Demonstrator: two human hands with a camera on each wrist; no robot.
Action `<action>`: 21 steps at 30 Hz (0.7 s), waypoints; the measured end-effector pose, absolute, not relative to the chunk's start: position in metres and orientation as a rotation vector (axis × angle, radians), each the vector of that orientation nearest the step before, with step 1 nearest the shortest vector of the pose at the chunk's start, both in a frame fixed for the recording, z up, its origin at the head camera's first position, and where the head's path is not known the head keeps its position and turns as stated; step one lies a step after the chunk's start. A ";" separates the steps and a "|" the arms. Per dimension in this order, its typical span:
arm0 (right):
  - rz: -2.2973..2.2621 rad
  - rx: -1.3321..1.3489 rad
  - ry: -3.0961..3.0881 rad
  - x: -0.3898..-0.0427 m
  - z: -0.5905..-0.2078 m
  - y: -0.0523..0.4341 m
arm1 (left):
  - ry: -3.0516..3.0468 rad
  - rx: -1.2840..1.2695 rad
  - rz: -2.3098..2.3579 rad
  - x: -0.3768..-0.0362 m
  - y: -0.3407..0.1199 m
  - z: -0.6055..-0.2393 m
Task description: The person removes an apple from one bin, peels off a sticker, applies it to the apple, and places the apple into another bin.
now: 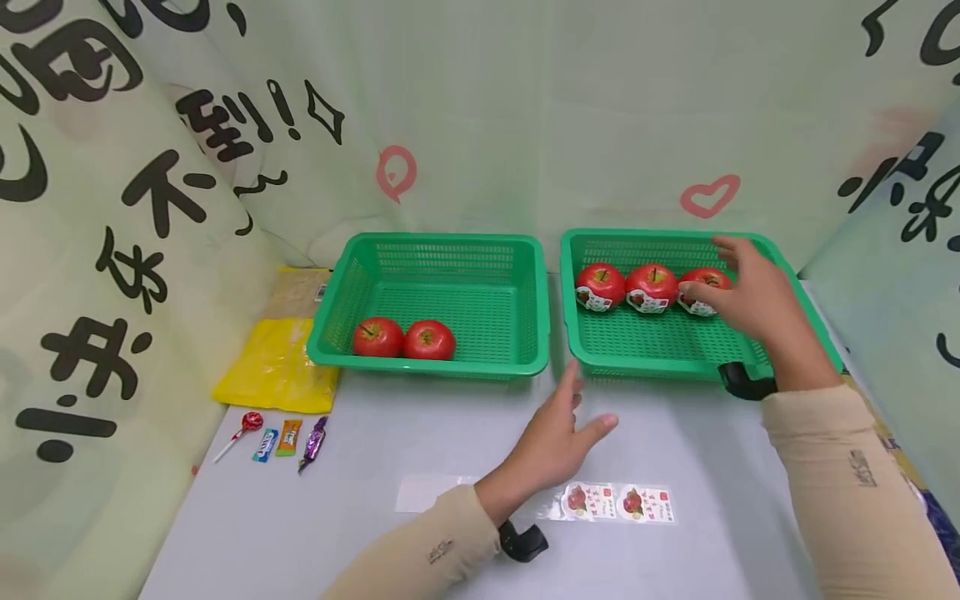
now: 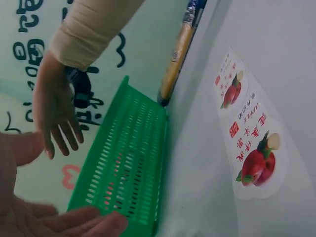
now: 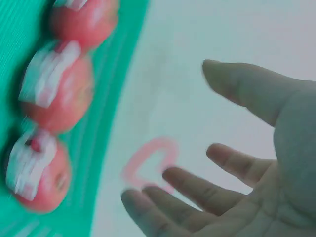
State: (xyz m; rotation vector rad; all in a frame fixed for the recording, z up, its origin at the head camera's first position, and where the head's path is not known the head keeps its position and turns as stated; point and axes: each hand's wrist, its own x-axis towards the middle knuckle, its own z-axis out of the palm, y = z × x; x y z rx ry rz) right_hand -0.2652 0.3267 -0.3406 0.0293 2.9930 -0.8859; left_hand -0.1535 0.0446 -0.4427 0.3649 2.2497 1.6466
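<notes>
My right hand [image 1: 753, 296] hovers over the right green basket [image 1: 645, 358], beside the rightmost labelled apple [image 1: 708, 279]. In the right wrist view its fingers [image 3: 197, 190] are spread and hold nothing. Two more apples, a middle one [image 1: 652, 287] and a left one [image 1: 600, 287], sit in a row there, each with a white printed sticker on its front. Above the table, my left hand [image 1: 551, 437] has its fingers extended and its thumb apart, with nothing in it. Just below that hand lies a strip of apple stickers [image 1: 618, 502], seen closer as printed labels [image 2: 252, 143] in the left wrist view.
The left green basket [image 1: 480, 308] contains two apples without visible stickers [image 1: 403, 338]. Left of it lies a yellow package [image 1: 277, 362]. In front are a lollipop [image 1: 251, 422] and several wrapped candies [image 1: 288, 437]. A printed curtain [image 1: 480, 108] surrounds the table.
</notes>
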 end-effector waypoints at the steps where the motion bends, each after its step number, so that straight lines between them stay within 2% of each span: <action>1: -0.925 -0.003 3.013 -0.254 -0.339 0.319 | 2.233 0.445 1.668 -0.147 0.034 -0.442; 5: -1.201 -0.176 3.058 -0.206 -0.348 0.283 | 2.351 0.707 1.879 -0.136 -0.015 -0.448; 8: -1.473 -0.325 2.991 -0.173 -0.369 0.256 | 2.662 0.672 2.128 -0.144 -0.054 -0.456; 11: -1.664 -0.398 2.866 -0.146 -0.397 0.231 | 2.963 0.363 2.337 -0.159 -0.090 -0.461; 17: -1.982 -0.359 2.545 -0.120 -0.444 0.200 | 3.184 -0.523 2.377 -0.182 -0.144 -0.469; 19: -2.034 -0.342 2.508 -0.118 -0.453 0.195 | 3.113 -0.688 2.339 -0.187 -0.157 -0.474; 21: -2.031 -0.324 2.513 -0.118 -0.460 0.193 | 2.960 -0.730 2.356 -0.193 -0.165 -0.479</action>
